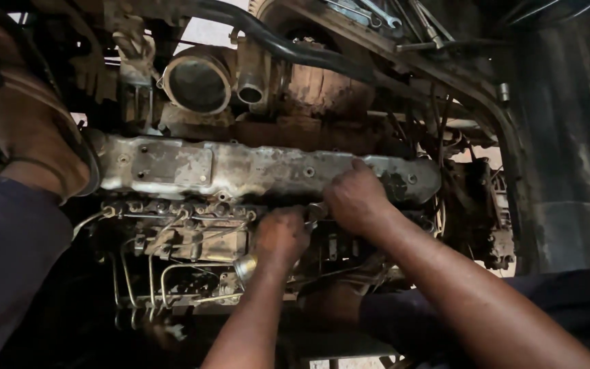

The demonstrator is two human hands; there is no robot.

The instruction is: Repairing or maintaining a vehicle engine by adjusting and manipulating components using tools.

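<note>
A dirty engine [254,205] fills the view, its long grey metal cover [240,167] running across the middle. Above the cover, a round open pipe mouth [199,83] shows a dark, hollow inside; a smaller open tube [250,92] stands just beside it. Spanners [377,14] lie on a ledge at the top.

The left hand [279,236] reaches up from below, fingers curled into a fist around a small metal tool [314,210], just under the cover among thin bent metal pipes [158,273]. The right hand [356,198] comes in from the lower right, wrist bent, fingers narrow and pressed on the cover's lower edge, touching the tool's end. A sandalled foot [25,116] rests at the left.
</note>
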